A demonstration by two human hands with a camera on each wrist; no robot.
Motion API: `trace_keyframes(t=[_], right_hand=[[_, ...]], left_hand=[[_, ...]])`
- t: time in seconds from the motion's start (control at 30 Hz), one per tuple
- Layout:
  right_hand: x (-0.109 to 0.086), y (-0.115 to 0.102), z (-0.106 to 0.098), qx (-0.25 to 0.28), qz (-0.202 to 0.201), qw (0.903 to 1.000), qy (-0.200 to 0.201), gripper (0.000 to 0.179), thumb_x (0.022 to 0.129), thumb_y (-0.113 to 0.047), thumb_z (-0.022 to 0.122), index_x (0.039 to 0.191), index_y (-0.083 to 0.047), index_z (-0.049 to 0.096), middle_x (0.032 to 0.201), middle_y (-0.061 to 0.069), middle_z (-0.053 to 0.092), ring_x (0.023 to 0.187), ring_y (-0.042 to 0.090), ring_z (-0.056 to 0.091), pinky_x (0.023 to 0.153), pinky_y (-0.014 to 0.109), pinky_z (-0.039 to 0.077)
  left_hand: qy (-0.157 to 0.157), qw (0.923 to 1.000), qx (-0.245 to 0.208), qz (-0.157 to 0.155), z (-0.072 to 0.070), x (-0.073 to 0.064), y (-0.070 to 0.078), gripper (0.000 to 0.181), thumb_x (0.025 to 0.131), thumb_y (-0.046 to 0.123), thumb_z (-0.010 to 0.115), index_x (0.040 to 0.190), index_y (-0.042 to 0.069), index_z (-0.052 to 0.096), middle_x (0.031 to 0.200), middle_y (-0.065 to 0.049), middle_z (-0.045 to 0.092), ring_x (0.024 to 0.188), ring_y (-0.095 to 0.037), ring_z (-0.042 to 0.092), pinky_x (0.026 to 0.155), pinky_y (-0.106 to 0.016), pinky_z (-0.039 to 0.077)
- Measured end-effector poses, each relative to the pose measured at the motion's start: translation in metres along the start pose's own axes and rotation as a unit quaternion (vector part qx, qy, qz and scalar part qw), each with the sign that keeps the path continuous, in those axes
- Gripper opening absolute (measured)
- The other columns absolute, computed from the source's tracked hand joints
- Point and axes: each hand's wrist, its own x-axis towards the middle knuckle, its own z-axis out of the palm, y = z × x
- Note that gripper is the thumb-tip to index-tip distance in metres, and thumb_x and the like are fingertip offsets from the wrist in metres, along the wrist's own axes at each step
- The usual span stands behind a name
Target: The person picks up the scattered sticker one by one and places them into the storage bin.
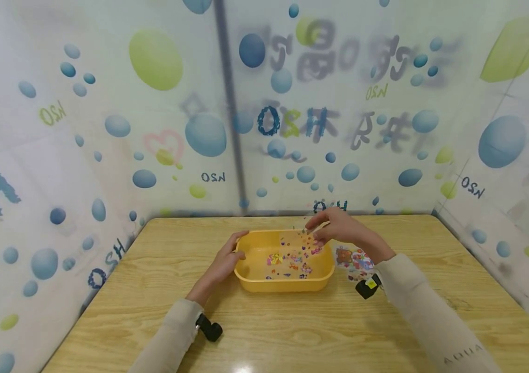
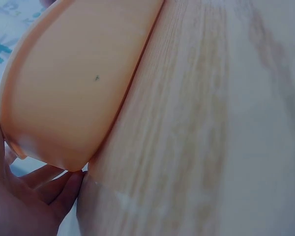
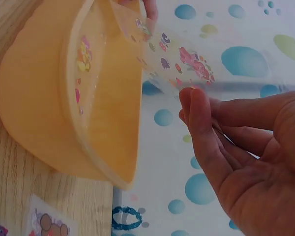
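A yellow plastic basin (image 1: 287,285) stands on the wooden table in front of me. My left hand (image 1: 221,261) grips its left end, thumb over the rim; in the left wrist view, fingers (image 2: 49,189) lie against the basin's outer wall. Above the basin's right side, my right hand (image 1: 339,228) pinches a transparent sticker sheet (image 3: 194,64) between thumb and fingertips. Small colourful printed figures, one of them pink, show on that sheet. Inside the basin more colourful stickers (image 1: 274,258) are visible, partly seen through the clear sheet.
Right of the basin, partly under my right forearm, more sticker sheets (image 1: 356,259) lie on the wooden table (image 1: 273,326). One bears a brown bear (image 3: 54,227). A white wall covering (image 1: 273,191) with blue and green dots rises behind the table and at both sides.
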Motion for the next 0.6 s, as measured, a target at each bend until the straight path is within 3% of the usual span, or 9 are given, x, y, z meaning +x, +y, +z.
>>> trace_keyframes(t=[0.3,0.47,0.6], right_hand=[[0.024,-0.007,0.018,-0.009,0.019,0.9993,-0.03,0.03,0.095,-0.002,0.065,0.122,0.008,0.069,0.115,0.023,0.072,0.079,0.017,0.074,0.08,0.039,0.064],[0.033,-0.008,0.028,-0.006,0.038,0.9978,-0.054,0.032,0.092,0.001,0.065,0.123,0.011,0.067,0.111,0.023,0.071,0.076,0.017,0.074,0.082,0.043,0.063],[0.041,-0.01,0.037,-0.015,0.063,0.9966,-0.051,0.03,0.09,0.002,0.067,0.119,0.009,0.071,0.111,0.021,0.072,0.072,0.016,0.074,0.08,0.042,0.064]], left_hand=[[0.001,1.0,0.006,0.003,0.0,0.001,-0.003,0.068,0.09,0.006,0.053,0.156,0.021,0.045,0.164,-0.014,0.041,0.149,-0.044,0.039,0.116,-0.06,0.037],[-0.001,1.0,0.003,0.007,0.0,-0.001,-0.002,0.069,0.09,0.006,0.053,0.156,0.02,0.044,0.16,-0.017,0.046,0.141,-0.04,0.049,0.108,-0.053,0.045],[0.0,1.0,0.006,0.0,-0.001,0.0,-0.001,0.068,0.09,0.008,0.053,0.156,0.024,0.045,0.164,-0.014,0.042,0.148,-0.042,0.041,0.114,-0.057,0.04]])
